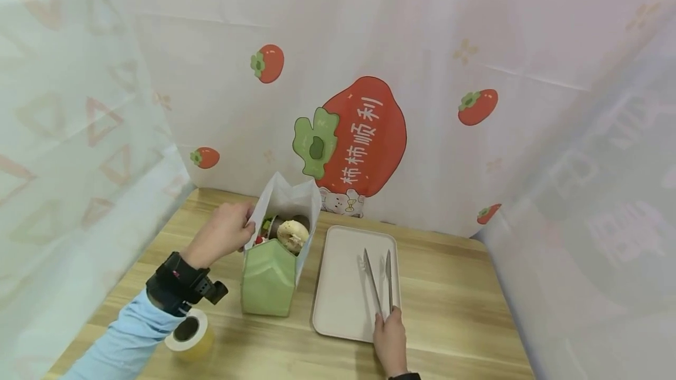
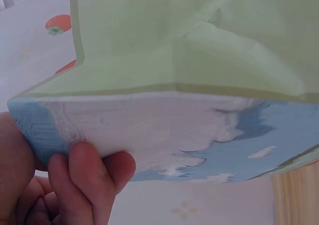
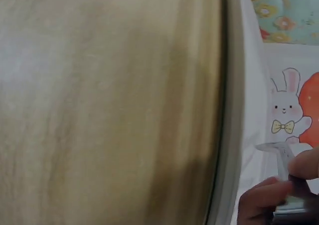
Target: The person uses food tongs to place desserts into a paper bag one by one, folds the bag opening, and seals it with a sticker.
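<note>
Head view, and the left hand [image 1: 224, 230] has its fingers pinching the rim of an open green paper bag [image 1: 268, 280], upright on the wooden table [image 1: 449, 309], a pale ring-shaped bun [image 1: 293, 236] inside! Just beside it, over a cream rectangular tray [image 1: 340, 286], the right hand [image 1: 391, 342] has fingers curled round silver metal tongs [image 1: 372, 280], arms spread apart!
</note>
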The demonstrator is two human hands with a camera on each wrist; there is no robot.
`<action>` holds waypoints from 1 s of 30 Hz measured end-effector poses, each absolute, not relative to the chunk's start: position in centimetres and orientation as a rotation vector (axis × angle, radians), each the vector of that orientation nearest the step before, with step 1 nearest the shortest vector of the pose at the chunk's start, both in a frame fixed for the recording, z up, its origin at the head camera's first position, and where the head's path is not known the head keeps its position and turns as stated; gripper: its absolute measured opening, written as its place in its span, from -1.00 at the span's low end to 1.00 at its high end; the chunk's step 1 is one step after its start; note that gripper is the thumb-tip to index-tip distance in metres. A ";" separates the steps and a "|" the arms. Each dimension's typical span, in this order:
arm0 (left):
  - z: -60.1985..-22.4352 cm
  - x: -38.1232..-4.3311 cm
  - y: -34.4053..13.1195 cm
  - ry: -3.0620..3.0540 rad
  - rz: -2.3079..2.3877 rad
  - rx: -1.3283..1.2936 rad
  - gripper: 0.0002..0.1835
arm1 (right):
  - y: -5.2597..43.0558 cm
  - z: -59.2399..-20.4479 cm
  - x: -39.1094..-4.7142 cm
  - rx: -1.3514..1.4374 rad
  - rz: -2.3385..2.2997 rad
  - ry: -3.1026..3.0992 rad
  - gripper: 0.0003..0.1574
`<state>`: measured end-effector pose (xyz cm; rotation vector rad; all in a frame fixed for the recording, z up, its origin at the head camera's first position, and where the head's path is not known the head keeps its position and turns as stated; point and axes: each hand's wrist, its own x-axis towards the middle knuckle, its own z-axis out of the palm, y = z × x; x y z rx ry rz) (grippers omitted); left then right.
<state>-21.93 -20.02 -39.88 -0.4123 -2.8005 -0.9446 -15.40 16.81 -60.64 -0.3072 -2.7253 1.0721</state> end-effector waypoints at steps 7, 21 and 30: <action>-39.7 -21.8 -20.4 -2.801 -0.944 -0.400 -0.96 | 16.8 -61.6 -15.6 -0.392 0.738 -2.773 -0.49; -40.1 -21.5 -20.4 -2.784 -0.832 -0.427 -0.92 | 17.3 -49.7 -19.7 0.260 0.610 -2.794 -0.05; -40.8 -19.5 -19.0 -2.762 -0.868 -0.322 -0.52 | 9.5 -39.7 -30.4 0.984 0.327 -2.820 0.27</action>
